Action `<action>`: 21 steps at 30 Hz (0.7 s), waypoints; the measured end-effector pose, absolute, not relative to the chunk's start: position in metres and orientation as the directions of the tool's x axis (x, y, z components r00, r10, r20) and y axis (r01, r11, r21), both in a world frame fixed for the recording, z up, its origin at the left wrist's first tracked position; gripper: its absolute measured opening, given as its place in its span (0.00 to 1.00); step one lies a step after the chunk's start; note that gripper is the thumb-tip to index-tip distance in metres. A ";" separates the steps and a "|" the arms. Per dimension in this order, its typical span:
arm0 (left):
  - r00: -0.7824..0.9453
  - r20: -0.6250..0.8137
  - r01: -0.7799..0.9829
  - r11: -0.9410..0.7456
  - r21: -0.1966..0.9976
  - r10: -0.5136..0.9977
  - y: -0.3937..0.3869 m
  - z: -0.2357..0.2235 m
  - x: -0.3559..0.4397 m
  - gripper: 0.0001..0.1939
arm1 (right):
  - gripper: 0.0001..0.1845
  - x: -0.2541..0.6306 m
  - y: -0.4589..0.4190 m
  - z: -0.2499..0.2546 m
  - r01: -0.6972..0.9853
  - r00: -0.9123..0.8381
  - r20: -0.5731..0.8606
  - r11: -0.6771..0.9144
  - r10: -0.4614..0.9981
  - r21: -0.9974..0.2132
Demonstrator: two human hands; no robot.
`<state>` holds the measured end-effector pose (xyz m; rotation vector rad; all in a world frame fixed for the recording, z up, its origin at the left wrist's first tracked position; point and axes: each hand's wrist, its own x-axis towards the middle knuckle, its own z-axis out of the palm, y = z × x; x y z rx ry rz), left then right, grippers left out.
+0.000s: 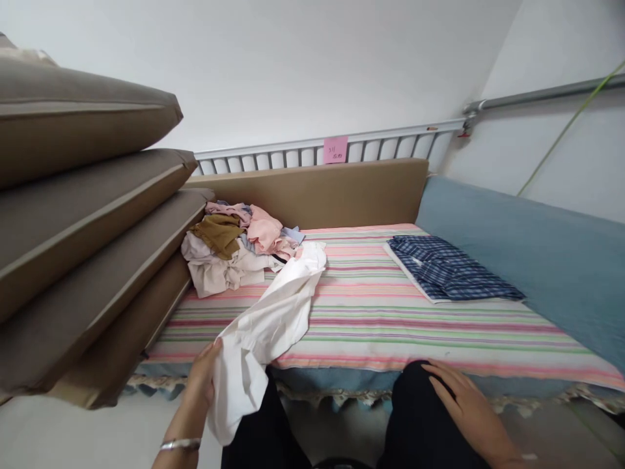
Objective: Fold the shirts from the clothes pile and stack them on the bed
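Note:
My left hand (202,374) is closed on one end of a white garment (273,322), perhaps a shirt. The cloth stretches from my left knee across the striped sheet (371,319), its far end touching a heap of crumpled clothes (229,241) in pink, mustard, cream and pale blue. My right hand (461,404) rests on my right knee with its fingers stretched out, holding nothing. To the right lies a folded dark blue checked garment (454,270) with something white under its edge.
Thick brown cushions (92,247) are stacked at the left. A brown padded board (332,195) stands along the back, before a white radiator (288,156) bearing a pink note (335,150). Blue upholstery (527,241) borders the right side. A grey pipe (541,94) runs along the wall.

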<state>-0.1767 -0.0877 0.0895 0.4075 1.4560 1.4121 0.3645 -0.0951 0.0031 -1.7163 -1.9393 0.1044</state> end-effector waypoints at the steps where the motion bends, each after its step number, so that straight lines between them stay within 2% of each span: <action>1: -0.387 -0.471 -0.467 0.272 0.841 0.793 -0.092 0.091 -0.176 0.13 | 0.24 0.366 -0.094 0.003 0.897 -0.044 0.342 0.188 0.939 -0.401; 7: -0.131 -0.635 -0.708 0.376 0.598 0.762 -0.104 0.110 -0.137 0.23 | 0.20 0.342 -0.090 0.020 0.900 -0.056 0.341 0.195 0.939 -0.390; 9: -0.066 -0.638 -0.736 0.395 0.550 0.767 -0.103 0.121 -0.117 0.24 | 0.19 0.304 -0.094 0.031 0.848 -0.128 0.264 0.244 0.956 -0.471; 11: -0.021 -0.624 -0.748 0.402 0.528 0.781 -0.101 0.131 -0.095 0.25 | 0.24 0.253 -0.100 0.041 0.736 -0.222 0.150 0.266 0.964 -0.622; 13: -0.017 -0.602 -0.749 0.389 0.536 0.798 -0.100 0.136 -0.075 0.25 | 0.36 0.198 -0.106 0.048 0.607 -0.320 0.066 0.258 0.945 -0.752; 14: -0.026 -0.593 -0.745 0.380 0.548 0.804 -0.099 0.137 -0.067 0.25 | 0.40 0.174 -0.107 0.052 0.548 -0.359 0.070 0.270 0.931 -0.792; 15: -0.037 -0.585 -0.737 0.373 0.563 0.810 -0.100 0.138 -0.060 0.25 | 0.40 0.154 -0.106 0.056 0.493 -0.392 0.094 0.295 0.915 -0.819; 17: -0.064 -0.568 -0.719 0.357 0.596 0.821 -0.101 0.141 -0.056 0.24 | 0.28 0.131 -0.101 0.068 0.396 -0.438 0.164 0.353 0.884 -0.848; 19: -0.181 -0.536 -0.709 0.268 0.652 0.825 -0.103 0.146 -0.067 0.20 | 0.16 0.130 -0.092 0.083 0.331 -0.438 0.228 0.391 0.870 -0.859; 21: -0.394 -0.424 -0.669 0.062 0.741 0.816 -0.105 0.151 -0.090 0.17 | 0.15 0.145 -0.084 0.096 0.337 -0.379 0.272 0.405 0.885 -0.850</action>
